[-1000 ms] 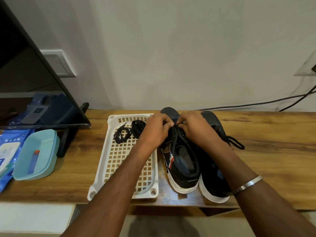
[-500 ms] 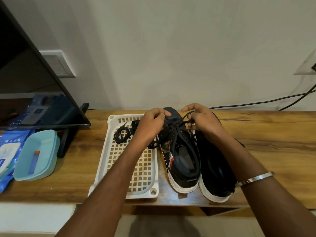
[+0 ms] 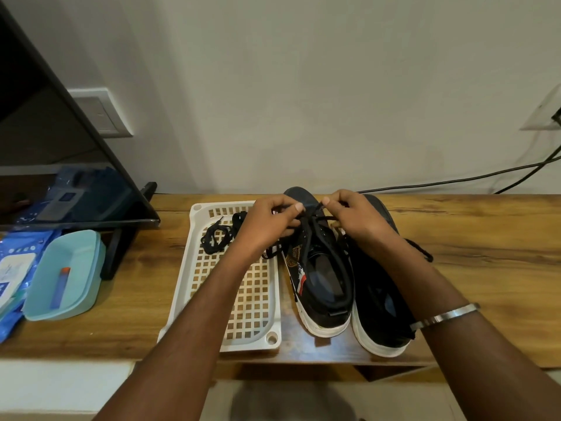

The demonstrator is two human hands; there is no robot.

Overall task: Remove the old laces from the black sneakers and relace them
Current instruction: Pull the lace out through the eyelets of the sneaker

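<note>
Two black sneakers with white soles stand side by side on the wooden table, heels toward me. Over the toe end of the left sneaker (image 3: 321, 278), my left hand (image 3: 268, 221) and my right hand (image 3: 356, 218) each pinch a strand of its black lace (image 3: 306, 226); the fingertips nearly meet. The right sneaker (image 3: 381, 302) lies partly under my right forearm, and a loop of its lace (image 3: 420, 252) trails onto the table. A loose black lace (image 3: 217, 237) lies bunched in the far end of the white lattice tray (image 3: 249, 308).
A TV screen (image 3: 60, 165) on a black stand fills the left. A light blue lidded box (image 3: 65, 273) and blue packets (image 3: 12, 268) sit beneath it. Black cables (image 3: 455, 180) run along the wall at the back right. The table's front edge is close to me.
Both hands have risen slightly and drawn the lace strands up off the left sneaker's eyelets; the fingertips have come close together again after spreading apart half a second ago.
</note>
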